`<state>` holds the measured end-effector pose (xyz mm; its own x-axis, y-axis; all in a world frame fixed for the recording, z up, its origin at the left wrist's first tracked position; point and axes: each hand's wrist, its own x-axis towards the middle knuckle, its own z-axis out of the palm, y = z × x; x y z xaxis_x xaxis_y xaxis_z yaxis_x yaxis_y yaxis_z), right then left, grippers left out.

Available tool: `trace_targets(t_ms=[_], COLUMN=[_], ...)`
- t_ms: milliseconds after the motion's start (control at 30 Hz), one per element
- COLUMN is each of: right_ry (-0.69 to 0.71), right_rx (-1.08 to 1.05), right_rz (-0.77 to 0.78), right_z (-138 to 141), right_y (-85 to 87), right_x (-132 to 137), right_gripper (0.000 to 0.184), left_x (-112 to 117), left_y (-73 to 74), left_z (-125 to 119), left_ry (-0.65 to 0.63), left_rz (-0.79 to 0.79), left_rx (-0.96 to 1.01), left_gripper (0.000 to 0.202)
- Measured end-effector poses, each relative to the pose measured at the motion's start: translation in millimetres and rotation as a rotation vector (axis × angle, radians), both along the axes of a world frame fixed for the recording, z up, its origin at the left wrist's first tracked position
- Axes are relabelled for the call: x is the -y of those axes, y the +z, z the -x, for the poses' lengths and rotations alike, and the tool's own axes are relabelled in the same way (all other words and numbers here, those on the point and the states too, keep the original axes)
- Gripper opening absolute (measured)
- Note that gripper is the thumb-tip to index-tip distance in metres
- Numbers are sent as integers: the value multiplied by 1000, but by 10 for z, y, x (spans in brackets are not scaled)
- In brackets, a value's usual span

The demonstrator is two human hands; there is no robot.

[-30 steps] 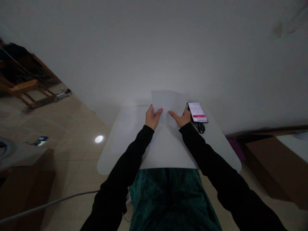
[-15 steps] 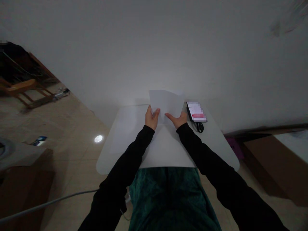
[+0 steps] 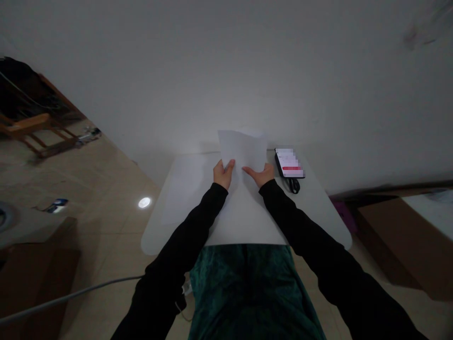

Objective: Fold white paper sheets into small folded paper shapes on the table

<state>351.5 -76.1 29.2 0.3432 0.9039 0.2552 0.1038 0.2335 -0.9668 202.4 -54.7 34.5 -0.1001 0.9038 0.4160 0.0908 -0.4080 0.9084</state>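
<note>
A white sheet of paper (image 3: 244, 148) stands tilted up above the table, bent a little along its top edge. My left hand (image 3: 222, 174) grips its lower left part, thumb on the near face and fingers mostly behind. On the other side my right hand (image 3: 261, 175) holds the lower right part the same way, its thumb stretched inward across the paper. The two thumb tips are a short gap apart. To the left, more white paper (image 3: 187, 189) lies flat on the white table (image 3: 247, 222).
A lit phone (image 3: 289, 163) with a black coiled cable (image 3: 293, 185) lies right of my right hand. The wall (image 3: 247, 71) rises directly behind the table. Cardboard boxes (image 3: 396, 226) stand at the right, a wooden chair (image 3: 31, 125) at far left. A grey cable (image 3: 81, 293) runs past my left arm.
The paper's right edge has shifted slightly left and its top edge now bends more. Both hands keep their hold in nearly the same places.
</note>
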Motion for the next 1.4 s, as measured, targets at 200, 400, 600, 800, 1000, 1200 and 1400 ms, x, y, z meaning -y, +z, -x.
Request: trace_targets(t_ms=[200,400,600,800,1000,1200,1400], right_ry=[-5,4,136,141,75,90,22], right_rx=[-26,-43,-103,-280,-324,-332,-366], right_rz=[5,23,111,55,37,40,-9], right_z=[81,170,244,183,-69,-114,-204], right_y=[-68,-23,29,137,200,212,242], right_x=[3,77,138,89,-29,-58,-95], right_gripper=[42,39,43,47,45,41,40], left_x=[-21,-13,-50,-82,-96,-114,-140], left_y=[-48,15,79,118,97,89,64], left_z=[-6,38,172,287,301,320,324], left_ry=[23,76,156,230,264,220,199], left_rz=[7,16,-80,-105,-90,-121,-107], left_rx=[53,27,-209,-387,-427,-495,-479], left_gripper=[55,50,41,39,39,38,38])
